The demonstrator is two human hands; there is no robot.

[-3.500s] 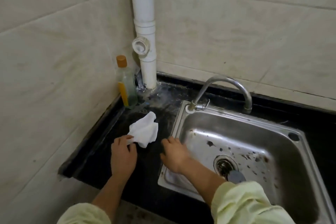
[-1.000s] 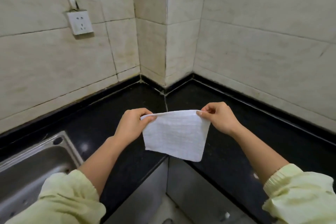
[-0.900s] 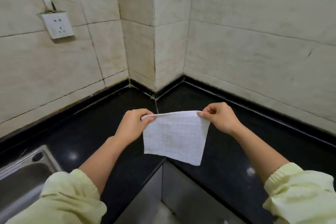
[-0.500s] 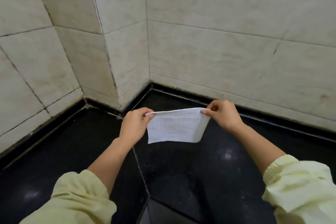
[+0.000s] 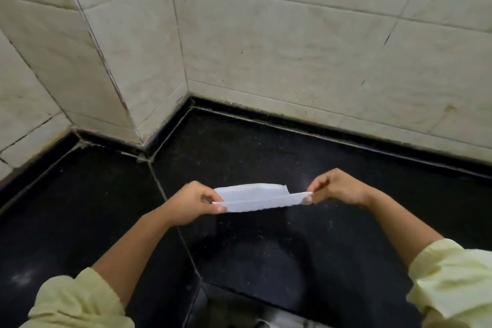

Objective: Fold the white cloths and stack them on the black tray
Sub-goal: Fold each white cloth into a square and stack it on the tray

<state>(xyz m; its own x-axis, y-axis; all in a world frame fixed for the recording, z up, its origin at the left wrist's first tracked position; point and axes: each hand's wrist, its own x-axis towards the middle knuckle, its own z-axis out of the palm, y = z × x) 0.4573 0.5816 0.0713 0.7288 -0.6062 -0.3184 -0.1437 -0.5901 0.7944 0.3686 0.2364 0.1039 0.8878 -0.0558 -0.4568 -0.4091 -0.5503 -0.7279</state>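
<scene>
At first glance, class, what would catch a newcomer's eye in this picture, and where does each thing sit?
The white cloth, bright against the dark, sits mid-picture, stretched into a narrow strip. The left hand and right hand pinch its two ends over the black countertop. Behind, the pale tiled walls meet at a corner.

pale yellow-green sleeves (image 5: 80, 301), gathered cuffs, bare forearms

Black countertop (image 5: 266, 261), beige tiled wall (image 5: 292, 48)
</scene>
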